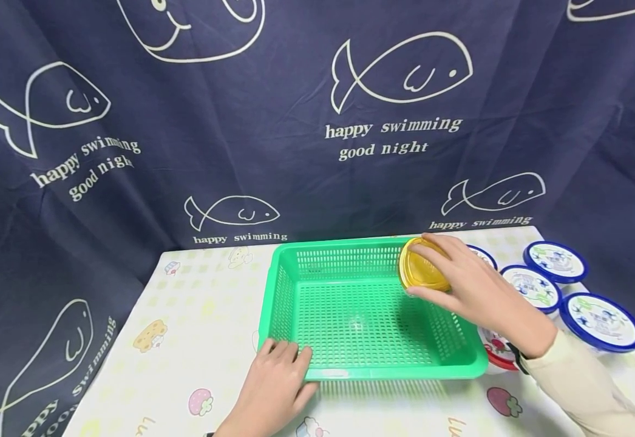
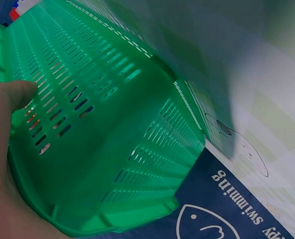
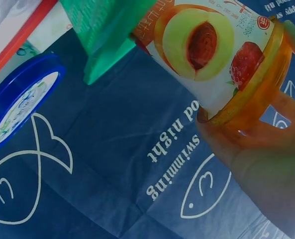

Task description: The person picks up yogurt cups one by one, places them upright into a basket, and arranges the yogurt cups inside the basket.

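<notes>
A green slotted plastic basket (image 1: 372, 372) stands on the table. My left hand (image 1: 276, 382) grips its near-left corner, fingers over the rim, and the left wrist view shows my thumb (image 2: 23, 93) along the basket's outer wall. Over the basket's far right part, my right hand (image 1: 462, 282) holds a tub with a clear amber-yellow lid (image 1: 424, 267). Its fingers are spread around the lid. In the right wrist view the tub (image 3: 204, 47) is tilted and shows a printed cut peach and a strawberry on its side.
Right of the basket stand several tubs with blue-rimmed lids (image 1: 601, 321). A red-rimmed tub (image 1: 500, 358) is beside the basket's near-right corner, partly behind my right forearm. The patterned tablecloth (image 1: 186, 340) spreads left of the basket. A navy curtain (image 1: 295, 152) with fish drawings hangs behind the table.
</notes>
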### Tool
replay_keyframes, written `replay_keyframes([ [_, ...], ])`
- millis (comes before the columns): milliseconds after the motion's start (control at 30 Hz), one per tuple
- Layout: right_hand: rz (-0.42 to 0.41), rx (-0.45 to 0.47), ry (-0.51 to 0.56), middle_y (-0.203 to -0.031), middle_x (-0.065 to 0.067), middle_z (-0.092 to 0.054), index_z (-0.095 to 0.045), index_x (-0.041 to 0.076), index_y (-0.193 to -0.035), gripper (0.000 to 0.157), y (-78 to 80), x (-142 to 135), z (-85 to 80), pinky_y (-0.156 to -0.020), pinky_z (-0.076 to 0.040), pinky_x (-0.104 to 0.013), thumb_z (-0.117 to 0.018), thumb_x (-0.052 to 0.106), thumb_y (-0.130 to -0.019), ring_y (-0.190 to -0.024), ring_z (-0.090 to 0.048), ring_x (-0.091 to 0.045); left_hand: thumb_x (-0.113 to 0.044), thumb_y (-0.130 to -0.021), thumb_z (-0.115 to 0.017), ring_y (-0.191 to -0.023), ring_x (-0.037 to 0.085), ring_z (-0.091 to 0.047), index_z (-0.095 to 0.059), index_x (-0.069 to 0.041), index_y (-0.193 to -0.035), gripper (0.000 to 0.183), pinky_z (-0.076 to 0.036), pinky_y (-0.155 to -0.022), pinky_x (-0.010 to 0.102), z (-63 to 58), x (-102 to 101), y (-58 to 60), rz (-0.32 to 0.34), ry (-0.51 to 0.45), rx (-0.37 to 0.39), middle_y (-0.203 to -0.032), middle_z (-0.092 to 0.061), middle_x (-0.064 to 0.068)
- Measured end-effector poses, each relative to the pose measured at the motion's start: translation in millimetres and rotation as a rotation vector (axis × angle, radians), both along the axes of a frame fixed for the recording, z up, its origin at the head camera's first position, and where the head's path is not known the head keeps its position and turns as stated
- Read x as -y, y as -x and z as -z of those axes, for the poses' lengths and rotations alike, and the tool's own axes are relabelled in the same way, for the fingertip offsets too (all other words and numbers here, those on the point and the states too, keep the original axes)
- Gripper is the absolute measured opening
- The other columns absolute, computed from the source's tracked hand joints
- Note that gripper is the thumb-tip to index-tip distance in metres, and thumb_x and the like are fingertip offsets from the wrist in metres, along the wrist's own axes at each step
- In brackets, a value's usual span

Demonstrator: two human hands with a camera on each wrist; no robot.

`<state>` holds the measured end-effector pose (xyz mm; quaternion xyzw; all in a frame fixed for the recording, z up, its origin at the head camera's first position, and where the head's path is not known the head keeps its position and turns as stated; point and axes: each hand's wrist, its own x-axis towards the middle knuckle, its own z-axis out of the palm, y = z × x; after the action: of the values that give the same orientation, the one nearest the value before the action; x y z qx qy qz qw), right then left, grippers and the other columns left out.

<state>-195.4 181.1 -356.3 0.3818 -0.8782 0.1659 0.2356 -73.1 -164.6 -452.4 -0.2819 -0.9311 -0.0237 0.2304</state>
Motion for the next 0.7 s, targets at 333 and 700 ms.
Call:
replay_keyframes([
  [333, 0.017, 0.042, -0.049, -0.136, -0.014, -0.053, -0.060, 0.013, -0.132, 0.066, 8.9, 2, 3.8, -0.084, -0.051, -0.053, -0.081, 0.045, -0.078, -0.121, -0.050, -0.031, -0.038, -0.081, -0.071, -0.065, 0.016, -0.052, -0.069, -0.012, -0.093, 0.029, -0.036, -0.072, 0.033, -0.2, 1, -1.0, -0.004, 0.015, 0.006, -0.070, -0.055, -0.004],
  [700, -0.004, 0.062, -0.108, -0.132, -0.016, -0.054, -0.059, 0.010, -0.133, 0.070, 20.0, 6, 5.5, -0.084, -0.052, -0.050, -0.080, 0.048, -0.078, -0.114, -0.054, -0.031, -0.037, -0.081, -0.068, -0.065, 0.016, -0.051, -0.068, -0.012, -0.092, 0.027, -0.036, -0.072, 0.033, -0.6, 0, -0.3, -0.007, 0.020, -0.003, -0.069, -0.054, -0.004],
])
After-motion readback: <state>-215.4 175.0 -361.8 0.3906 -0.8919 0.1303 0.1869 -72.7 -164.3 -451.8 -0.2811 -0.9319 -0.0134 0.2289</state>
